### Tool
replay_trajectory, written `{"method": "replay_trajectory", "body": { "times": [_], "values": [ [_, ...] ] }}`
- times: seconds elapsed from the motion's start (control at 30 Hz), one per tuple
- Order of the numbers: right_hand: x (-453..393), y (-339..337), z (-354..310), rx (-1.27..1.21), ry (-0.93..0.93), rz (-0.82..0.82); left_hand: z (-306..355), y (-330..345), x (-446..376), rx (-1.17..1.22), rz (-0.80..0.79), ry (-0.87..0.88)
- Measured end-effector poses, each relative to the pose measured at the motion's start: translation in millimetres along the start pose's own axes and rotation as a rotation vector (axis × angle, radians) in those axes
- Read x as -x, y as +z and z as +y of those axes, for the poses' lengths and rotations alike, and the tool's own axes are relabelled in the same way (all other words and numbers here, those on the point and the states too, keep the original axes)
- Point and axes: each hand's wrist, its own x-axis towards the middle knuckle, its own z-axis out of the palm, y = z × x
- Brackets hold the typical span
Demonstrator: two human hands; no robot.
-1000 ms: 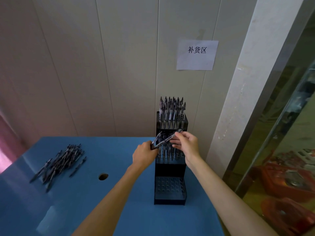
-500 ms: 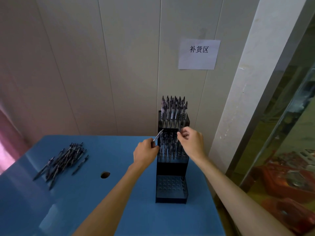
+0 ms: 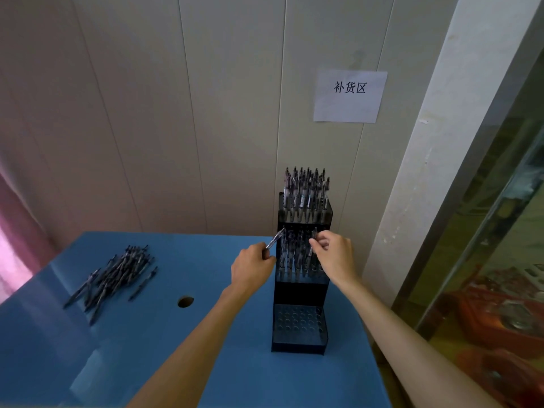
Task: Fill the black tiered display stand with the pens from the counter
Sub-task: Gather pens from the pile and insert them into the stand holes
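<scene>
On the blue counter [image 3: 206,363], both hands pinch pens at the stand's [image 3: 300,293] middle tier: left hand [image 3: 251,270], right hand [image 3: 335,257].

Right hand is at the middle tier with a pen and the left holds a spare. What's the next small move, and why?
Probably lower the right hand so its pen drops upright into a free hole in the middle tier. The pen is already roughly vertical there, the left hand holds another pen ready, and the bottom tier shows only empty holes.
</scene>
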Motion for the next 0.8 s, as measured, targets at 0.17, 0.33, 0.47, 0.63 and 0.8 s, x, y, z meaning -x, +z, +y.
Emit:
{"method": "replay_trajectory", "body": {
  "times": [0.17, 0.33, 0.47, 0.63, 0.8],
  "values": [
    [-6, -1, -1, 0.046, -0.007, -0.028, 1, 4, -1, 0.005, -0.021, 0.001],
    [-8, 1, 0, 0.077, 0.008, -0.022, 1, 6, -3, 0.006, -0.030, -0.003],
    [-8, 4, 6, 0.084, 0.045, -0.047, 3, 8, -3, -0.002, -0.030, 0.000],
    [4, 19, 19, 0.108, 0.082, -0.136, 7, 9, -3, 0.003, -0.035, 0.010],
    [4, 23, 25, 0.131, 0.100, -0.140, 8, 9, -3, -0.007, -0.037, 0.014]
  ]
}}
